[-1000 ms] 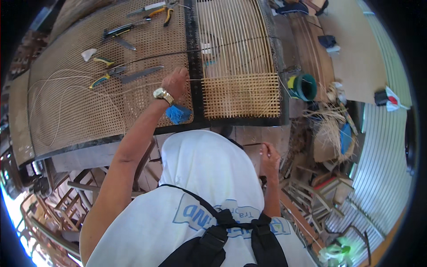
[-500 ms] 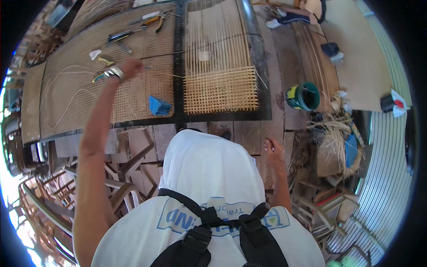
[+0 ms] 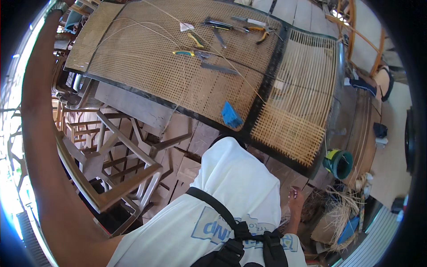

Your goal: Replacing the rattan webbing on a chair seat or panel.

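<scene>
My left arm reaches up along the left rim, with a metal bracelet at its wrist. Only a sliver of my left hand [image 3: 67, 2] shows at the top edge, and its fingers are hidden. Low beside my right hip is my right hand [image 3: 295, 199], its fingers curled; whatever they hold, if anything, is hidden. A thin cane strand [image 3: 222, 60] runs taut from the partly woven cane panel [image 3: 289, 129] diagonally up to the top edge; its far end is out of view. The panel is closely woven at its near end, with bare lengthwise strands beyond.
On the finished cane mesh [image 3: 133, 58] lie pliers [image 3: 191, 54], a yellow-handled tool [image 3: 195, 41], a flat metal blade [image 3: 219, 67] and a blue block-like piece [image 3: 231, 115]. Wooden chair frames [image 3: 129, 155] stand at left. A green bucket [image 3: 338, 163] and cane scraps [image 3: 342, 200] sit at right.
My left hand has swung from above the mesh out to the upper left rim. The strand now stretches across the mesh. My view has turned left; my right hand stays low.
</scene>
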Demonstrator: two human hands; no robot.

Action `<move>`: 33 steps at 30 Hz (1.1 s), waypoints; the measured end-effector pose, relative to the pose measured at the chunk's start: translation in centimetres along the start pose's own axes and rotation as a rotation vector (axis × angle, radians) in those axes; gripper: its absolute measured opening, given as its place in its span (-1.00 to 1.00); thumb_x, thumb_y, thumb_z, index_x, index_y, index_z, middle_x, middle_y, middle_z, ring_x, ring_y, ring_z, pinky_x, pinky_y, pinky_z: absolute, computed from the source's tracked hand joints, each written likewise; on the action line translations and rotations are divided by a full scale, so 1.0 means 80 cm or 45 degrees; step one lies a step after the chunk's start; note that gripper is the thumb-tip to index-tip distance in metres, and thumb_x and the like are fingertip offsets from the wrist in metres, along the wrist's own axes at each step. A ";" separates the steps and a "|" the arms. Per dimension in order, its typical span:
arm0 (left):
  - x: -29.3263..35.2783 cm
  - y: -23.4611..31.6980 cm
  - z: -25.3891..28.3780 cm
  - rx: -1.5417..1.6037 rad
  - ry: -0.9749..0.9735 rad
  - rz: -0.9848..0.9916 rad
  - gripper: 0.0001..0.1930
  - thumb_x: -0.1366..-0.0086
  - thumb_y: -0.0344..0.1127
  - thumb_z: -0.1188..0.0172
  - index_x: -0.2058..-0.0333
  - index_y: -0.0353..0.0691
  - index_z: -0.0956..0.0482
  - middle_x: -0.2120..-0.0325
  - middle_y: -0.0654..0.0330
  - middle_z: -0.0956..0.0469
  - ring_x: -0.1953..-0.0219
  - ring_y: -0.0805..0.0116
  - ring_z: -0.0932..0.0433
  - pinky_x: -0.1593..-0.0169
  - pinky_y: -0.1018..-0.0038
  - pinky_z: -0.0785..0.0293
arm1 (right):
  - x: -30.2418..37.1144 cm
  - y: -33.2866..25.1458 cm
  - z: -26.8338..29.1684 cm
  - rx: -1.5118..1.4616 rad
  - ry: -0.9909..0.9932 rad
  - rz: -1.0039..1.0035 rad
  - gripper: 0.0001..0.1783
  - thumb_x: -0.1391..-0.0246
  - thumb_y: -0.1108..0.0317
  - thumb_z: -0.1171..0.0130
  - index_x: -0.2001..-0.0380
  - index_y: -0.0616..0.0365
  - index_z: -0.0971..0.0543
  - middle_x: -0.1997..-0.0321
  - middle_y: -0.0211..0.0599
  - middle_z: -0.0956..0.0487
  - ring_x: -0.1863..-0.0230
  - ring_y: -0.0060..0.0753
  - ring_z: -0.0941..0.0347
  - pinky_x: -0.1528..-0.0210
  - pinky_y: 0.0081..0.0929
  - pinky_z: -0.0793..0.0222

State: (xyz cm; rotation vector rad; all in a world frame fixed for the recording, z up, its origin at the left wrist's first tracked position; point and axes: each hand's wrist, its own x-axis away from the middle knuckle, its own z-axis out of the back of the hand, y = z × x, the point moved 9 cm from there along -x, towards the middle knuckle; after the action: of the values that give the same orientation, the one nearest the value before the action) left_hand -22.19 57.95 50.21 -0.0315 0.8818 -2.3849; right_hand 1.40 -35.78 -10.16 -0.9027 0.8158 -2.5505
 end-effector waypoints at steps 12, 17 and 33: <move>0.102 -0.062 -0.463 -0.033 -0.324 0.650 -0.67 -0.31 -0.09 -0.27 0.04 -0.11 -0.70 0.06 0.00 -0.68 0.03 0.00 -0.67 -0.03 0.09 -0.58 | 0.018 0.004 -0.089 -0.094 -0.239 -0.407 -0.73 -0.29 0.36 -0.13 0.06 0.32 -0.59 0.35 -0.18 -0.63 0.38 -0.37 -0.59 0.30 -0.39 -0.53; 0.092 0.170 -0.546 0.730 -0.179 0.539 -0.68 -0.43 -0.06 -0.10 0.05 -0.06 -0.71 0.13 0.08 -0.72 0.01 0.02 -0.68 -0.04 0.15 -0.61 | 0.046 0.014 -0.098 -0.183 -0.297 -0.619 -0.73 -0.27 0.39 -0.12 0.04 0.34 -0.56 0.33 -0.20 -0.60 0.37 -0.37 -0.57 0.33 -0.43 -0.55; 0.114 0.376 -0.617 1.295 -0.544 1.533 -0.79 -0.40 -0.23 -0.18 0.28 -0.17 -0.75 0.22 0.02 -0.69 0.19 0.11 -0.71 0.06 0.25 -0.67 | -0.022 -0.158 -0.162 -0.165 -0.285 -0.459 -0.68 -0.37 0.30 -0.11 0.02 0.38 -0.54 0.30 -0.17 -0.59 0.36 -0.40 -0.55 0.28 -0.42 -0.57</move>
State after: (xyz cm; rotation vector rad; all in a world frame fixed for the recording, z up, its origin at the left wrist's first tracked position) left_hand -24.77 63.77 -7.95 0.2904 -0.5013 -1.3178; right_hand -6.98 -19.73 -11.62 -1.4646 0.8187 -2.6429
